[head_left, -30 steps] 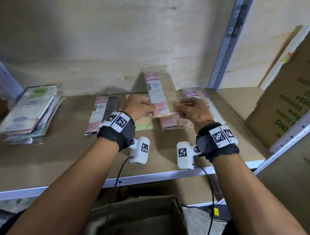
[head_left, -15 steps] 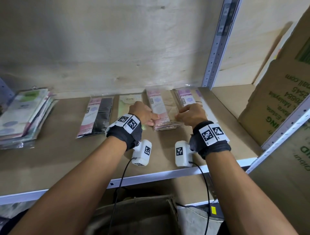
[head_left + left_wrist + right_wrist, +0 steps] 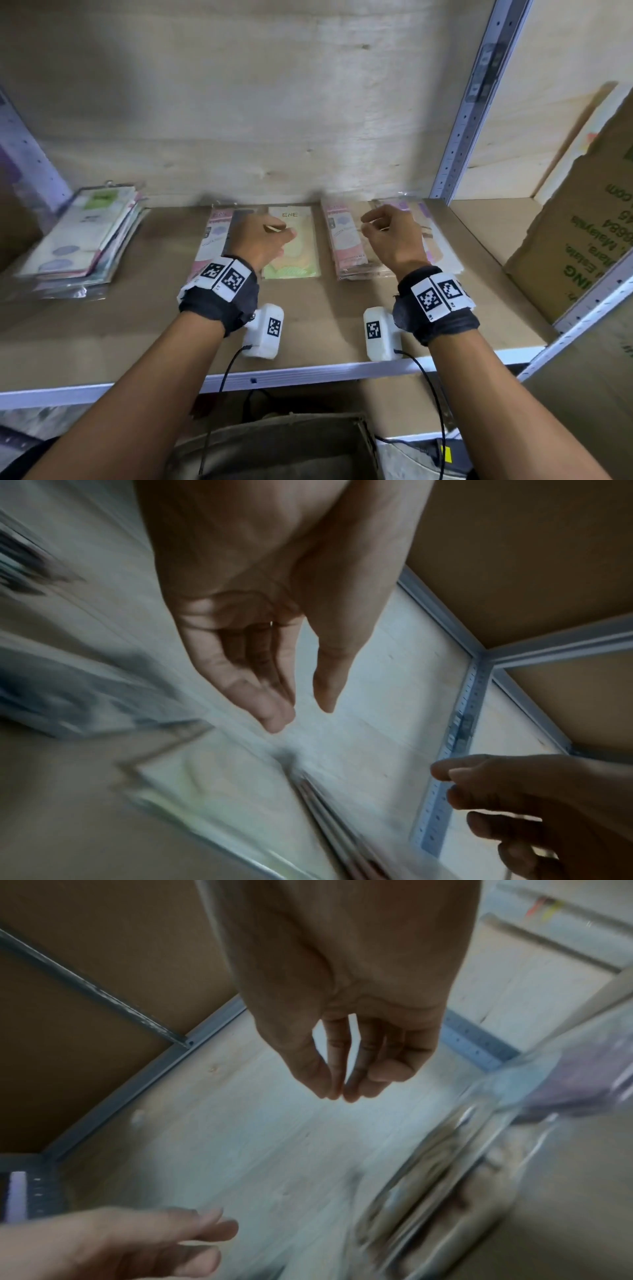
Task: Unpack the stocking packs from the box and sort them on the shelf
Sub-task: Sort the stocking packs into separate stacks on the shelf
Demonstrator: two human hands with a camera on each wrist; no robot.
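Head view: both hands empty above the shelf (image 3: 308, 346).
My left hand (image 3: 257, 240) and right hand (image 3: 390, 236) hung loosely curled; the box (image 3: 274, 445) lay near, below them.

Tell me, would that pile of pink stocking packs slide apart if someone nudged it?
Probably. The pile of pink stocking packs is glossy plastic sleeves lying loose and already a bit uneven, so the top ones would likely slip. Each looks thin and flat, so probably light and bendy. Neither hand touches it now.
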